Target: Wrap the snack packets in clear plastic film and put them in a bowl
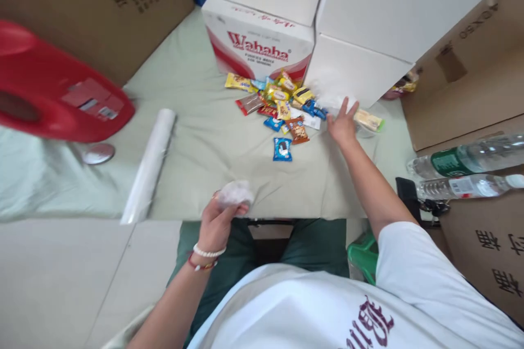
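My left hand (216, 222) is closed around a crumpled white wad (236, 193) at the table's front edge; whether it is tissue or thin plastic I cannot tell. My right hand (343, 125) reaches forward with its fingers spread, at the right end of a pile of wrapped snacks. Closest to its fingers are small dark-blue packets (314, 109) and some clear plastic (333, 99). The pile includes a yellow packet (239, 82), a brown packet (298, 130) and a red-edged packet (250, 103). A single blue packet (282, 149) lies nearer to me.
A Wahaba-like lettered box (262, 46) and white boxes (356, 68) stand behind the pile. A clear container with a pale packet (368, 120) lies beyond my right wrist. Leftward are a plastic film roll (149, 166) and red jug (69, 87); rightward, plastic bottles (470, 185).
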`<state>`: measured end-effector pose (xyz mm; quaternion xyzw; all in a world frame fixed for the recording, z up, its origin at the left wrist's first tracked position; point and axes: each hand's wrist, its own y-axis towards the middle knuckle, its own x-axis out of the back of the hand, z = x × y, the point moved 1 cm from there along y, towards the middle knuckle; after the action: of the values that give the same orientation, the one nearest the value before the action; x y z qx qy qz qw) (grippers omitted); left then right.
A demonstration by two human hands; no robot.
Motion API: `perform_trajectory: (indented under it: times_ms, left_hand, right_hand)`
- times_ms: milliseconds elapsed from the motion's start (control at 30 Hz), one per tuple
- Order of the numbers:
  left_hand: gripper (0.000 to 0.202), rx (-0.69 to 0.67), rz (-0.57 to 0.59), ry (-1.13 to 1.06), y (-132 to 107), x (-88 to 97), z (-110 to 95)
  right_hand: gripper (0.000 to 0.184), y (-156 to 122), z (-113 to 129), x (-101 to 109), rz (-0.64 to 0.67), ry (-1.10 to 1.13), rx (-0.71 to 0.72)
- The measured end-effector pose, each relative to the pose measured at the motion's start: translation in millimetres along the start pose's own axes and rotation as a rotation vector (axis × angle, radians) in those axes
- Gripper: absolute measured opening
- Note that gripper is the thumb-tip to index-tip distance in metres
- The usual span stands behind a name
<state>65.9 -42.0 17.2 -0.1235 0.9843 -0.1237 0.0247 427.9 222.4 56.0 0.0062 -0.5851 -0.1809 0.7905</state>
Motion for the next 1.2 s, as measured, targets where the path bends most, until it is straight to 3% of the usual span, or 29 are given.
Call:
perform_trajectory:
  times_ms: [133,233,333,400,467,600,700,767,933,1100,1200]
  left_hand:
    - [0.049,0.201,0.077,-0.248,-14,-18.8,3]
    - [0.051,0.234,0.137,-0.263,-22,-28.1,4]
    - [0.046,0.245,0.146,-0.223,-27,-34.5,6]
    - [0.04,0.278,0.11,-0.189,-28,-37.7,8]
    - [0.036,0.303,0.084,-0.158,-29,-40.3,9]
    - [0.036,0.303,0.068,-0.137,-30,-41.9,6]
    - [0.047,0.389,-0.004,-0.241,-28,-40.2,-1]
    - [0.053,0.457,-0.057,-0.338,-23,-39.6,-6]
    - [0.039,0.389,-0.131,-0.345,-6,-41.6,-9]
    - [0.034,0.338,-0.086,-0.353,1,-43.4,-2]
    - [0.034,0.319,-0.029,-0.348,0,-46.1,-1]
  right_hand:
    - [0.054,-104,10,40,-0.059,0.198,0.23]
    - [0.037,-195,25,53,0.186,0.51,0.411]
    - [0.03,-253,40,45,0.298,0.734,0.405]
    - [0.031,-262,49,34,0.27,0.778,0.349]
    - [0.04,-254,58,23,0.254,0.793,0.323]
    - [0.06,-231,86,1,0.365,0.791,0.494]
    - [0.027,-230,102,-16,0.424,0.751,0.654]
    - [0.019,-237,103,-21,0.421,0.789,0.695]
    - [0.018,-267,64,-10,0.388,0.943,0.634]
    - [0.019,-293,0,9,0.402,0.915,0.528]
    - [0.022,-295,-28,21,0.447,0.861,0.474]
